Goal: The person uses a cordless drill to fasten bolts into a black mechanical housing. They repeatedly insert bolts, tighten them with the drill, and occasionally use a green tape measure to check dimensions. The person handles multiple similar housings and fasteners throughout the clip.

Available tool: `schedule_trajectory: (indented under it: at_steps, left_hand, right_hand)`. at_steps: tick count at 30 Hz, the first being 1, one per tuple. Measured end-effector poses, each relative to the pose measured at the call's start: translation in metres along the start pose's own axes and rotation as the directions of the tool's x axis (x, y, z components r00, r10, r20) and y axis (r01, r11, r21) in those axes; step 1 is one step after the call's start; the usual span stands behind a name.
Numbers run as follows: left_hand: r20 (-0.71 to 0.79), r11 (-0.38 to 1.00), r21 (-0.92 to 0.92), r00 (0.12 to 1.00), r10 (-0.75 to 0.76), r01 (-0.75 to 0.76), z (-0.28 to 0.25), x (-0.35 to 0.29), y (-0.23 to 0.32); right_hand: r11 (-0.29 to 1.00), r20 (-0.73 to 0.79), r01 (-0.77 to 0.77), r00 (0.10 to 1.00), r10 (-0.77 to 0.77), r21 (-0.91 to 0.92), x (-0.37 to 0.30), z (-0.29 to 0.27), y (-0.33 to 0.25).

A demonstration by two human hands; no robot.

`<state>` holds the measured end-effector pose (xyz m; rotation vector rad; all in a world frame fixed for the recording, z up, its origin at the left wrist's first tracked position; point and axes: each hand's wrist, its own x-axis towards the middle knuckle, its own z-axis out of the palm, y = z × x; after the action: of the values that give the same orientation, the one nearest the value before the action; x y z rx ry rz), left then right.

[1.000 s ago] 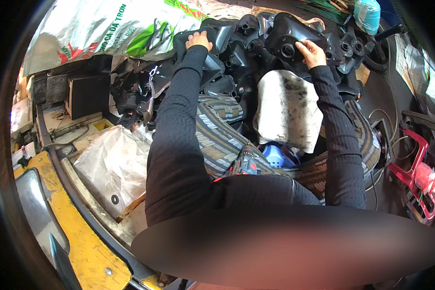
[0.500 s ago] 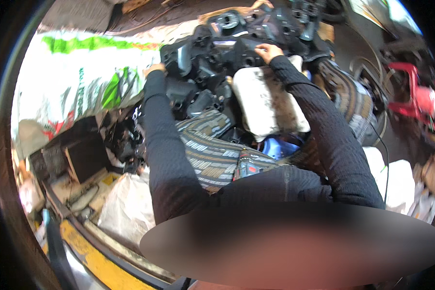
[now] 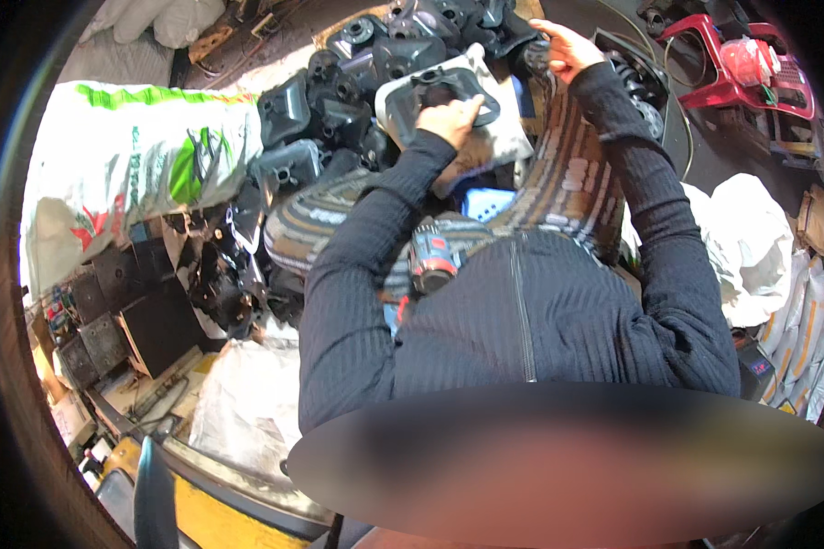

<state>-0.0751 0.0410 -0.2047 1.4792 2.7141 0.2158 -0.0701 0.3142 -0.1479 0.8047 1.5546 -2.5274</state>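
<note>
A black plastic housing with a squarish rim and a central opening [image 3: 394,108] lies on a stained white pad [image 3: 508,137] over my lap. My left hand [image 3: 449,121] is closed on this housing at its opening, partly hiding it. Farther right, my right hand [image 3: 569,52] is raised with its fingers apart, beside the right edge of the heap and near a dark bin of small parts [image 3: 634,87]. Nothing shows clearly between its fingers. A pile of similar black plastic housings [image 3: 339,114] spreads beyond the pad. A cordless drill [image 3: 430,261] rests against my lap.
A large white sack with green print [image 3: 146,165] lies at the left. Red plastic stools [image 3: 705,69] stand at the far right. White bags [image 3: 742,242] sit near my right elbow. A blue plastic item [image 3: 485,204] lies between my legs, and a yellow beam [image 3: 220,512] runs along the lower left.
My left hand has come from the heap's left side to the pad, where a black housing now lies. My right hand has moved up and right, off the pad's far edge. The view has shifted.
</note>
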Motion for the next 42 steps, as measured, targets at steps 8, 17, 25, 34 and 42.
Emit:
schedule_trajectory:
  at_steps: [8,17,25,34,42]
  left_hand:
    - [0.113,0.804,-0.425,0.906,-0.409,0.416,0.035,-0.035,-0.032]
    - [0.001,0.736,-0.485,0.842,-0.539,0.472,-0.021,-0.088,-0.078]
    - [-0.576,0.373,-0.552,-0.019,-0.817,0.746,-0.119,-0.322,-0.032]
    - [0.292,-0.439,-0.669,-0.331,-0.897,0.600,0.075,-0.421,0.112]
    - [0.363,-0.379,-0.652,-0.168,-0.916,0.657,0.093,-0.366,0.135]
  right_hand:
    - [0.131,0.062,0.113,0.937,-0.343,-0.985,0.118,-0.039,0.158]
    - [-0.363,0.664,0.564,0.538,-0.519,-0.741,0.102,-0.033,0.129]
    - [0.558,0.609,0.464,0.788,0.095,-0.688,0.025,0.058,0.132]
    - [-0.089,0.482,0.739,0.521,0.705,-0.668,-0.009,0.023,0.243]
    - [-0.009,0.432,0.710,0.438,0.788,-0.704,-0.041,0.042,0.264]
